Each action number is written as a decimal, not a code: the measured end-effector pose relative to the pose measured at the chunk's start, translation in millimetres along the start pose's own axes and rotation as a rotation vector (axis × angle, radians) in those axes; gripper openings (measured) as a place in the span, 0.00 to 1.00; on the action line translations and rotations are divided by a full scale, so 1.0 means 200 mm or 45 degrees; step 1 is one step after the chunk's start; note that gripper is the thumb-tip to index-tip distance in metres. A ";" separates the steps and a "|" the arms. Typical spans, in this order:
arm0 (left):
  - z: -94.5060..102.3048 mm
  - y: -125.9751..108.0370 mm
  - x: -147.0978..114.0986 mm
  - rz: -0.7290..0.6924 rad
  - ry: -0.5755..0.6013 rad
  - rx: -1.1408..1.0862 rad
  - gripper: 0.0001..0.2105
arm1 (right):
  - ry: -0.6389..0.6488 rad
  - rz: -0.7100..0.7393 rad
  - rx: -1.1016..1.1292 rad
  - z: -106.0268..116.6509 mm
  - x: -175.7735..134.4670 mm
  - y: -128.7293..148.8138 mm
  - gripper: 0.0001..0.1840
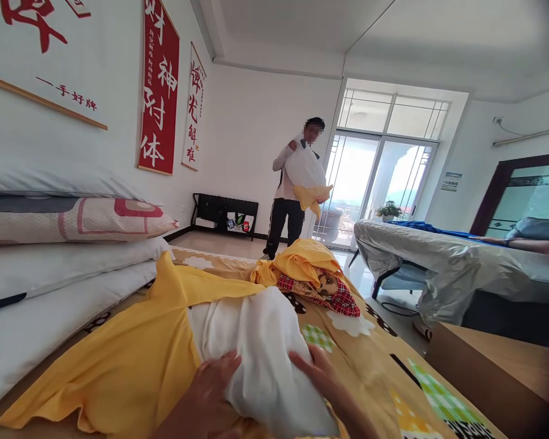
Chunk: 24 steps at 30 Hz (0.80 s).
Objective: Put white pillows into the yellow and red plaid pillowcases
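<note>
A white pillow (265, 347) lies in front of me on the patterned bedspread, its far end tucked against a yellow pillowcase (150, 341). The pillowcase spreads out in loose folds to the left. My left hand (217, 381) grips the pillow's near left side, thumb on top and the other fingers partly hidden. On the near right side, my right hand (318, 372) has its thumb pressed on the white fabric, with the fingers round the edge. Beyond the pillow sit a bunched yellow cloth (306, 259) and a red checked pillow (320, 289) with a dog picture.
Stacked pillows (73, 262) stand at the left. A co-worker (295, 177) stands beyond the bed, holding a white pillow with yellow cloth. A plastic-covered table (439, 256) and a cardboard box (498, 366) are at the right. A low black rack (205, 210) stands by the wall.
</note>
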<state>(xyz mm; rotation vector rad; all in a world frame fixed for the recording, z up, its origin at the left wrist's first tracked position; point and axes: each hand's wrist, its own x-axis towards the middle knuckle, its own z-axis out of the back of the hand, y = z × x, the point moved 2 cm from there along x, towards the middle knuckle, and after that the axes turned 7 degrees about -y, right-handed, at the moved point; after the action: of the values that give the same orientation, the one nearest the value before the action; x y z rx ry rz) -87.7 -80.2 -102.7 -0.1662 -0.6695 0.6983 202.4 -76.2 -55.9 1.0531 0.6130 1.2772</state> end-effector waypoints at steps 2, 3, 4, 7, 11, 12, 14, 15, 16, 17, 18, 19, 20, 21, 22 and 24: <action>0.09 -0.06 0.05 0.032 -0.130 -0.030 0.45 | -0.050 0.242 0.053 -0.08 -0.01 0.24 0.33; 0.15 -0.09 0.09 0.051 -0.184 -0.067 0.44 | -0.050 0.349 0.083 -0.15 -0.02 0.34 0.34; 0.19 -0.11 0.13 0.079 -0.235 -0.112 0.41 | -0.025 0.458 0.096 -0.23 -0.06 0.41 0.35; 0.25 -0.12 0.23 0.234 -0.336 -0.204 0.29 | 0.129 0.826 -0.066 -0.55 -0.21 0.45 0.33; 0.17 -0.06 0.25 0.317 -0.121 -0.116 0.20 | 0.327 0.935 -0.486 -0.77 -0.34 0.26 0.32; 0.16 -0.04 0.26 0.336 -0.052 -0.051 0.18 | 0.414 0.944 -0.488 -0.74 -0.33 0.23 0.32; 0.18 -0.02 0.29 0.398 0.053 0.125 0.14 | 0.634 0.982 -0.343 -0.58 -0.27 0.18 0.31; 0.19 0.00 0.32 0.428 0.098 0.213 0.14 | 0.699 0.973 -0.249 -0.48 -0.22 0.17 0.30; 0.21 0.02 0.35 0.452 0.145 0.281 0.16 | 0.713 0.886 -0.212 -0.38 -0.15 0.15 0.28; 0.22 0.04 0.39 0.479 0.190 0.319 0.18 | 0.578 0.715 -0.277 -0.28 -0.08 0.12 0.26; 0.21 0.08 0.42 0.518 0.216 0.323 0.21 | 0.333 0.505 -0.415 -0.20 -0.01 0.07 0.25; 0.20 0.12 0.45 0.584 0.214 0.298 0.23 | 0.113 0.317 -0.564 -0.14 0.04 0.01 0.25; 0.18 0.17 0.46 0.672 0.172 0.256 0.24 | -0.085 0.163 -0.697 -0.10 0.07 -0.06 0.25; 0.16 0.22 0.47 0.768 0.091 0.213 0.26 | -0.216 0.062 -0.800 -0.09 0.08 -0.12 0.26; 0.13 0.27 0.47 0.853 -0.008 0.179 0.28 | -0.268 0.017 -0.862 -0.10 0.09 -0.18 0.25; 0.08 0.35 0.47 0.947 -0.129 0.164 0.32 | -0.258 0.032 -0.904 -0.15 0.07 -0.25 0.20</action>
<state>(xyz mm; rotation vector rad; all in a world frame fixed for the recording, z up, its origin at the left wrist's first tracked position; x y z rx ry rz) -82.4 32.7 -67.4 -0.2658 -0.6539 1.4684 203.0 -50.7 -111.6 0.5811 -0.0267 1.2495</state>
